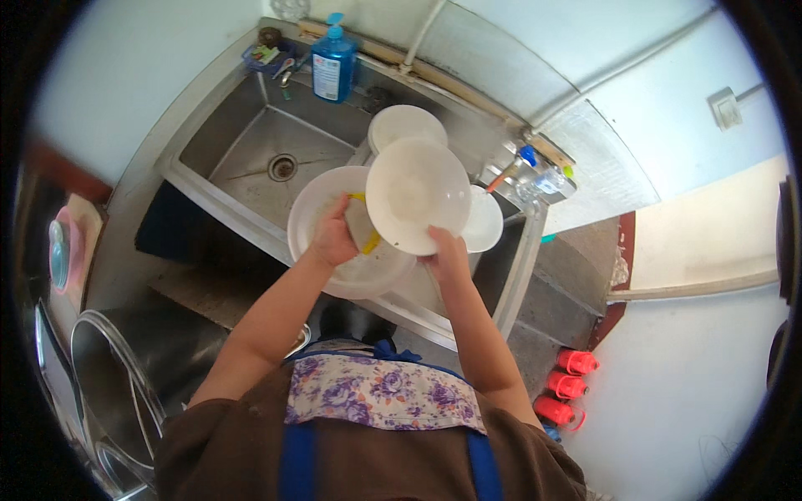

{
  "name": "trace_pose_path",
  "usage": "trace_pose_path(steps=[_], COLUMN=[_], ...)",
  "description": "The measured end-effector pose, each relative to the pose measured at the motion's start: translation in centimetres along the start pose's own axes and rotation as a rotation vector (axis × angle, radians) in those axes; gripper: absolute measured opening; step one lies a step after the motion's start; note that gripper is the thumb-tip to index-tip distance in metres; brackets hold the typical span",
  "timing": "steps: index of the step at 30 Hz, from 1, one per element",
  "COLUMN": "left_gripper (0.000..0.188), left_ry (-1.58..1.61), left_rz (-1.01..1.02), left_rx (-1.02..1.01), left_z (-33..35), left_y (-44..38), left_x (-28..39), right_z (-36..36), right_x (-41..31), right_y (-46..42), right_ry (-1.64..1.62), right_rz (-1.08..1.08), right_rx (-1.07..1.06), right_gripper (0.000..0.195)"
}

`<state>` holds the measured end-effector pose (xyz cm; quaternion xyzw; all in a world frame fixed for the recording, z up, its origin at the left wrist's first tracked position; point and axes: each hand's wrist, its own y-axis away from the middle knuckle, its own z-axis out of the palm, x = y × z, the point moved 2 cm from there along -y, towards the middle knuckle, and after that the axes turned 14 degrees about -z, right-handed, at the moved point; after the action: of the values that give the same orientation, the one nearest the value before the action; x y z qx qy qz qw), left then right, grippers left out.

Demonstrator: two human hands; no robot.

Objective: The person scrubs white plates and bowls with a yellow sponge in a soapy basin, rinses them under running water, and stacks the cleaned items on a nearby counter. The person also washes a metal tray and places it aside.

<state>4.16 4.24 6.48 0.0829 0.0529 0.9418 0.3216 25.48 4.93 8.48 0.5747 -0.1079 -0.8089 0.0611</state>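
My right hand [447, 250] grips the lower rim of a white bowl [416, 194], which is tilted so its inside shows. A yellow cloth [371, 243] is in my left hand [337, 235], partly hidden by the palm and fingers. Below both hands a large whitish basin [307, 194] rests across the front part of the sink. Behind the held bowl stands a stack of white bowls or plates [407, 125]. Another white dish [485, 222] lies to the right, partly covered by the held bowl.
The steel double sink [219, 206] has a drain [282, 168] in its left compartment. A blue soap pump bottle [334, 69] and a small basket [269, 59] stand at the back. Clear plastic bottles [544, 183] are at the right corner. Several red thermos flasks [567, 385] line the right wall.
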Motion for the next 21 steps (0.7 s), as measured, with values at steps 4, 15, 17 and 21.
trace_pose_path(steps=[4,15,17,21], left_gripper=[0.06,0.036,0.038,0.036], left_ry=[-0.105,-0.116,-0.14,-0.173], left_rz=[0.047,-0.016,-0.044,0.025], left_rx=[0.178,0.608,0.548,0.631], left_z=[-2.3,-5.0,-5.4,-5.2], left_y=[0.8,0.3,0.1,0.2], left_x=[2.1,0.1,-0.2,-1.2], right_z=[-7.8,-21.9,-21.8,-19.5], right_x=[-0.2,-1.1,-1.6,-2.1], right_y=[4.3,-5.1,-6.8,-7.1], right_ry=[-0.031,0.523,0.541,0.32], right_rz=[-0.037,0.28,0.337,0.206], right_rx=[0.242,0.274,0.241,0.198], right_gripper=[0.033,0.028,0.03,0.03])
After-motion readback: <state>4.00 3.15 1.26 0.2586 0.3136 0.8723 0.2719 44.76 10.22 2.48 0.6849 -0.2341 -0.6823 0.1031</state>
